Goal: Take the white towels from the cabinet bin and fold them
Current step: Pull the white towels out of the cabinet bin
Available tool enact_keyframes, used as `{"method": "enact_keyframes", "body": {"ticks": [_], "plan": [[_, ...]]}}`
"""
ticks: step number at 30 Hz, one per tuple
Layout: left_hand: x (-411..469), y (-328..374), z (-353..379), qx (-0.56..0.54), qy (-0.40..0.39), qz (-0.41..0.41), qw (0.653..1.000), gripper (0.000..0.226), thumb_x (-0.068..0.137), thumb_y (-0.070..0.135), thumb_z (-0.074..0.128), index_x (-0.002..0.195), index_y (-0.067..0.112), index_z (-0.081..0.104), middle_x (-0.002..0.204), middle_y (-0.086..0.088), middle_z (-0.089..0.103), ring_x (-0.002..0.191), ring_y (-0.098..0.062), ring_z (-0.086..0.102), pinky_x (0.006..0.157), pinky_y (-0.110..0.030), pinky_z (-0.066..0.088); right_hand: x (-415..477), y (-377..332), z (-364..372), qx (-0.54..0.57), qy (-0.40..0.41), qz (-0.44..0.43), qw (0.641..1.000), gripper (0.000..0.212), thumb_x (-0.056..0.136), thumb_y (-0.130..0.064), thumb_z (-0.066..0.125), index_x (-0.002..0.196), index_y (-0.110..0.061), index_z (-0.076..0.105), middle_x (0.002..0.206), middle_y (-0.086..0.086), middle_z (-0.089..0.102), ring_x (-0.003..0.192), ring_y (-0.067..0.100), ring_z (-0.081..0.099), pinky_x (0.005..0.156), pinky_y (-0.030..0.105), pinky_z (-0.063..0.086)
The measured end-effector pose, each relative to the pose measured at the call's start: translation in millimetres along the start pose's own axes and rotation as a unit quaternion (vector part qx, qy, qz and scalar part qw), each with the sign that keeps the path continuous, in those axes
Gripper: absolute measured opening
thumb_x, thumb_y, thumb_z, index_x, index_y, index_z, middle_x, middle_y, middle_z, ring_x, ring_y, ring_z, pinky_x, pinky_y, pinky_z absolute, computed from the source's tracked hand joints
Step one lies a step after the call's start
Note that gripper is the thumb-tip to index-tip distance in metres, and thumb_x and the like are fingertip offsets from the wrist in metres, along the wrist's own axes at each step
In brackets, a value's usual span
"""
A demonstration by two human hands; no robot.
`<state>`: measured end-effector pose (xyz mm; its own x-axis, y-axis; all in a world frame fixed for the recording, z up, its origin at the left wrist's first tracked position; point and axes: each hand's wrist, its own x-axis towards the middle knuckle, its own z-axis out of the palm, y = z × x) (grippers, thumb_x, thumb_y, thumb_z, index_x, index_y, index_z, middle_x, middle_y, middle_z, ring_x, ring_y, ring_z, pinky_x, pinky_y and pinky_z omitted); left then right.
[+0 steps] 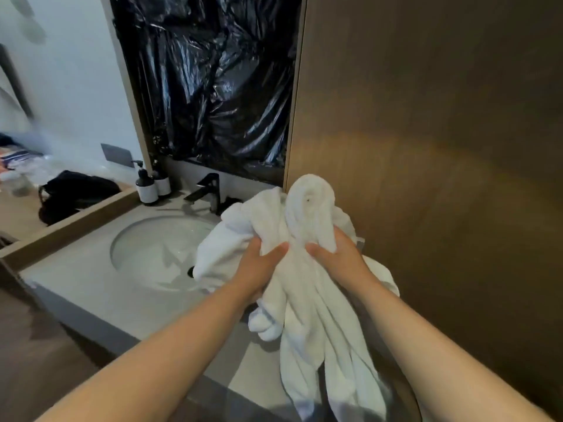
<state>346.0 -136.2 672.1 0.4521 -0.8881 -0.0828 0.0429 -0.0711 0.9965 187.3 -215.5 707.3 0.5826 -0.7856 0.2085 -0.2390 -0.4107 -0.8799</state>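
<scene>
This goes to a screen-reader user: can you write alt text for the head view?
The left hand and right hand grip a crumpled white towel bundle over a grey counter, beside a round sink and black faucet. Crinkled black plastic hangs behind.

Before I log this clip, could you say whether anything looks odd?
Crumpled black plastic sheeting covers the wall above the faucet, where you'd expect a mirror. The white towel, gripped by the left hand and right hand, has a small dark speck near its top.

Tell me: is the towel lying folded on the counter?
No: the left hand and right hand grip the white towel, bunched and unfolded.
</scene>
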Motion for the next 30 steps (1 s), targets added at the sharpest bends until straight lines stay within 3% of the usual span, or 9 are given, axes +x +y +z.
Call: {"method": "enact_keyframes", "body": {"ticks": [3, 6, 9, 12, 16, 21, 23, 26, 30], "plan": [[-4.2, -81.8, -4.7, 0.014, 0.048, -0.090, 0.995, 0.059, 0.081, 0.043, 0.069, 0.132, 0.023, 0.048, 0.126, -0.005, 0.063, 0.109, -0.022, 0.062, 0.093, -0.043, 0.053, -6.0, 68.6, 40.9, -0.010, -0.054, 0.080, 0.995, 0.046, 0.092, -0.034, 0.063, 0.136, -0.038, 0.049, 0.132, -0.014, 0.058, 0.123, 0.010, 0.053, 0.104, 0.035, 0.044], [-4.2, -118.4, -9.7, 0.034, 0.090, -0.089, 0.991, 0.043, 0.090, 0.029, 0.065, 0.128, 0.023, 0.046, 0.119, 0.004, 0.061, 0.107, -0.017, 0.058, 0.092, -0.033, 0.048, -9.8, 111.3, 73.5, -0.019, -0.053, 0.110, 0.992, 0.049, 0.094, -0.028, 0.061, 0.141, -0.030, 0.047, 0.136, -0.010, 0.056, 0.127, 0.012, 0.051, 0.105, 0.030, 0.041], [4.8, -121.6, -12.3, 0.017, 0.107, -0.068, 0.992, 0.038, 0.091, 0.027, 0.064, 0.126, 0.025, 0.048, 0.115, 0.007, 0.063, 0.107, -0.016, 0.060, 0.093, -0.035, 0.050, 6.1, 120.2, 81.7, -0.032, -0.041, 0.099, 0.994, 0.047, 0.095, -0.028, 0.059, 0.140, -0.028, 0.048, 0.135, -0.010, 0.057, 0.126, 0.011, 0.051, 0.102, 0.027, 0.040], [12.1, -113.3, -15.4, -0.040, 0.113, -0.057, 0.991, 0.051, 0.088, 0.033, 0.065, 0.135, 0.021, 0.047, 0.123, 0.002, 0.065, 0.112, -0.017, 0.062, 0.098, -0.043, 0.050, 29.6, 106.8, 78.2, -0.065, -0.070, 0.049, 0.994, 0.047, 0.095, -0.033, 0.057, 0.141, -0.031, 0.045, 0.137, -0.010, 0.056, 0.126, 0.011, 0.050, 0.102, 0.029, 0.040], [16.9, -107.9, -16.5, -0.016, 0.152, -0.042, 0.987, 0.050, 0.094, 0.027, 0.059, 0.140, 0.016, 0.041, 0.129, 0.003, 0.058, 0.118, -0.016, 0.055, 0.095, -0.030, 0.044, 57.1, 101.4, 77.8, -0.094, -0.078, 0.026, 0.992, 0.057, 0.092, -0.036, 0.062, 0.145, -0.031, 0.041, 0.140, -0.005, 0.054, 0.129, 0.018, 0.049, 0.107, 0.038, 0.040], [16.2, -121.2, -11.8, 0.078, 0.166, -0.074, 0.980, 0.051, 0.094, 0.026, 0.061, 0.138, 0.011, 0.041, 0.119, 0.004, 0.053, 0.113, -0.013, 0.049, 0.082, -0.014, 0.030, 39.4, 124.6, 89.1, -0.356, 0.051, 0.103, 0.928, 0.081, 0.080, -0.058, 0.067, 0.145, -0.023, 0.034, 0.131, 0.009, 0.045, 0.120, 0.030, 0.044, 0.095, 0.041, 0.041], [17.9, -124.4, -12.9, 0.087, 0.166, -0.094, 0.978, 0.052, 0.093, 0.029, 0.061, 0.138, 0.011, 0.041, 0.119, 0.002, 0.054, 0.121, -0.020, 0.050, 0.082, -0.015, 0.030, 22.8, 122.6, 92.2, -0.344, 0.095, 0.098, 0.929, 0.089, 0.080, -0.056, 0.069, 0.149, -0.022, 0.026, 0.139, 0.009, 0.040, 0.127, 0.030, 0.039, 0.102, 0.043, 0.038], [16.9, -125.5, -16.1, 0.099, 0.157, -0.109, 0.976, 0.057, 0.093, 0.034, 0.060, 0.141, 0.012, 0.038, 0.132, -0.004, 0.055, 0.126, -0.026, 0.048, 0.090, -0.021, 0.032, -14.8, 121.1, 83.1, -0.308, 0.089, 0.109, 0.941, 0.095, 0.081, -0.053, 0.069, 0.154, -0.026, 0.014, 0.155, 0.007, 0.025, 0.142, 0.028, 0.025, 0.112, 0.045, 0.030], [10.5, -125.0, -18.0, 0.124, 0.159, -0.104, 0.974, 0.058, 0.090, 0.038, 0.063, 0.136, 0.010, 0.042, 0.131, -0.007, 0.056, 0.123, -0.027, 0.050, 0.089, -0.024, 0.034, -71.9, 129.2, 73.2, -0.325, 0.099, 0.077, 0.937, 0.085, 0.077, -0.049, 0.075, 0.149, -0.026, 0.035, 0.150, 0.011, 0.036, 0.136, 0.030, 0.036, 0.101, 0.045, 0.043]]}}
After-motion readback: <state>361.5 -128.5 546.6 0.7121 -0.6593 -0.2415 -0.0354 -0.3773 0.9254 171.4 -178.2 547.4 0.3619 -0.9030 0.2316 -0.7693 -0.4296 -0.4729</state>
